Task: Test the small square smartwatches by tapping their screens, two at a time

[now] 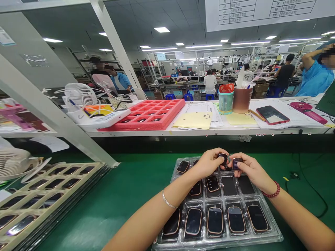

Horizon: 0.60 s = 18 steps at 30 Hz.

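Note:
Over the far side of a clear plastic tray, my left hand is closed on a smartwatch body with a dark screen. Close beside it, my right hand grips a second smartwatch body, its screen lit with small lines of text and the thumb on its lower edge. Several gold-rimmed watch bodies lie face up in the tray's pockets. In the middle row, one watch body shows a lit screen. Two pockets near my right hand show only a black lining.
Stacked beige trays of watch bodies stand at left, near a white fan. On the shelf ahead are a red foam tray, yellow paper, a brown cup and a phone. A black cable lies at right.

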### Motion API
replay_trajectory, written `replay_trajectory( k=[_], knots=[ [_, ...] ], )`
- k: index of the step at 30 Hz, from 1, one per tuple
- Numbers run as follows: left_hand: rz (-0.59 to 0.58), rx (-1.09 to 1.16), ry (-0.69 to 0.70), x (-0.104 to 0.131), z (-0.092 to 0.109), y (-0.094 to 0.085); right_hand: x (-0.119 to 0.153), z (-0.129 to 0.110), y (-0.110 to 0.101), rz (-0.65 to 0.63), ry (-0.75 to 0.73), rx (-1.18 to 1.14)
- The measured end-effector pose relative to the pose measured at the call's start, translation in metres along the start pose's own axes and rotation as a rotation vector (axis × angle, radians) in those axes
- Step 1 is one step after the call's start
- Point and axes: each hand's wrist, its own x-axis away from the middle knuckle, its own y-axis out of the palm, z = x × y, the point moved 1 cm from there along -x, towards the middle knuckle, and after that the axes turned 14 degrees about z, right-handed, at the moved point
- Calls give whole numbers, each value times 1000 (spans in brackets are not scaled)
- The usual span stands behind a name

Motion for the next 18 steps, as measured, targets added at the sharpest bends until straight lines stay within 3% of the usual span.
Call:
replay_trajectory(
  k=[18],
  knots=[
    [-3, 13, 31, 0, -1, -1, 0, 0, 0, -11, 0, 22]
  ],
)
